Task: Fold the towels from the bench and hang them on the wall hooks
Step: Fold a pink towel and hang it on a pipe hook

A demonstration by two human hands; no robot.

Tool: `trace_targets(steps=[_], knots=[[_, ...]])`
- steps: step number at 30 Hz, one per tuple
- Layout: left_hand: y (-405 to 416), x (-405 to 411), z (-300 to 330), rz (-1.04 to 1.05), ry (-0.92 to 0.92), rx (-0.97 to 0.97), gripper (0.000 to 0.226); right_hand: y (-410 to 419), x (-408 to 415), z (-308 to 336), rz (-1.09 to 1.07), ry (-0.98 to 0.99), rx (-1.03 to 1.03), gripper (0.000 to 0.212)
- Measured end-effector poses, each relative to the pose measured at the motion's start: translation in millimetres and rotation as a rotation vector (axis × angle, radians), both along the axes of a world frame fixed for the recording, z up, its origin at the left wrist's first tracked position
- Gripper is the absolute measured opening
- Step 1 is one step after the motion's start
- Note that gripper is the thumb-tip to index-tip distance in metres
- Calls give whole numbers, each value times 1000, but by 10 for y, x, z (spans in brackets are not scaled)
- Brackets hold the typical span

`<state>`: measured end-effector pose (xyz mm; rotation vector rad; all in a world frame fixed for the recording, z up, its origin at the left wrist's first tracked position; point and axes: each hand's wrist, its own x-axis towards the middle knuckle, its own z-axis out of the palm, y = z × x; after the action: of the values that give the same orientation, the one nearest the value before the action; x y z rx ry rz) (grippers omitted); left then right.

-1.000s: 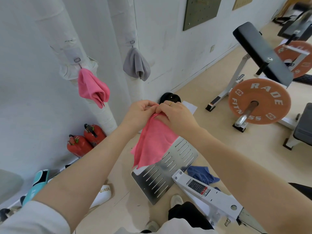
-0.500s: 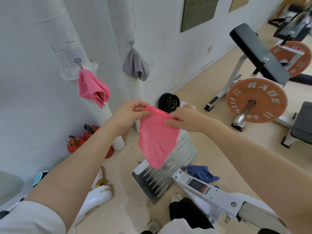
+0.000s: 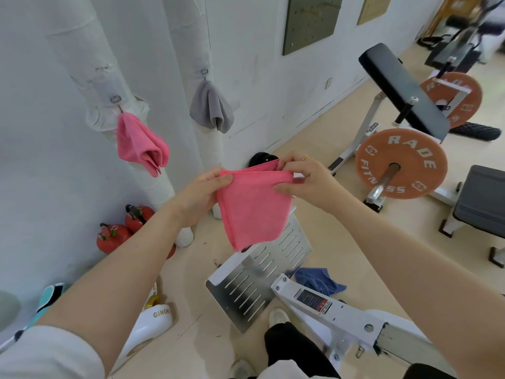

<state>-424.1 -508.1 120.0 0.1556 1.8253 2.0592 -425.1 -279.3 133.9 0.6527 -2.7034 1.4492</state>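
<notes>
Pink towel [image 3: 254,206] held in mid-air at chest height, in front of the white wall, above the slotted metal plate [image 3: 259,280]. Left hand [image 3: 202,192] pinches the upper left corner, thumb over the top edge. Right hand [image 3: 306,179] pinches the upper right corner, fingers curled on the fabric. Top edge shows doubled layers, so the towel appears folded at least once; lower part hangs to a soft, rounded point. Cloth is matte, short-pile, limp, no stiffness at the hem.

Progress, judged: two towels hang already. A second pink towel [image 3: 140,144] hangs bunched from the left hook [image 3: 116,99] on a wrapped white pipe; a grey towel [image 3: 210,108] hangs from the next pipe's hook [image 3: 204,71], a metal tip showing at its lower edge. Left to do: finish folding the held towel and hang it. No free hook is visible, so cannot tell where it goes. A blue cloth [image 3: 317,280] lies crumpled on the floor by the white machine frame [image 3: 341,310]; possibly another towel to handle.

Surroundings: beige smooth floor, orange weight plate [image 3: 401,162] on a steel bar, black padded bench [image 3: 404,88], red extinguishers [image 3: 114,236] at the wall foot.
</notes>
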Motion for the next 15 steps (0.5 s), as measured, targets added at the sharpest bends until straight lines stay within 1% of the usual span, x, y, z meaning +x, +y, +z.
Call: trace_targets(steps=[2, 4, 5, 7, 8, 9, 11, 12, 13, 14, 15], knots=[[15, -59, -26, 6, -65, 85, 22, 17, -17, 30, -44, -133, -177, 11], [48, -126, -48, 41, -115, 160, 36, 15, -97, 61, -132, -223, -363, 28], [72, -157, -53, 48, -138, 201, 37, 1, -147, 87, -169, -229, -392, 34], [126, -224, -54, 61, -184, 267, 28, -30, -256, 96, -200, -236, -386, 47], [153, -264, -46, 79, -207, 294, 25, -22, -313, 70, -201, -283, -412, 57], [172, -314, -35, 104, -228, 318, 27, 2, -365, 40, -174, -364, -461, 64], [209, -416, 16, 157, -255, 344, 34, 77, -442, -97, 2, -590, -525, 67], [235, -467, 48, 177, -255, 327, 35, 111, -471, -186, 81, -715, -531, 70], [262, -524, 74, 190, -249, 293, 35, 126, -483, -254, 145, -833, -550, 67], [291, -580, 100, 211, -246, 262, 35, 127, -517, -331, 177, -916, -576, 55], [319, -636, 120, 235, -242, 233, 35, 119, -564, -380, 176, -959, -598, 40]])
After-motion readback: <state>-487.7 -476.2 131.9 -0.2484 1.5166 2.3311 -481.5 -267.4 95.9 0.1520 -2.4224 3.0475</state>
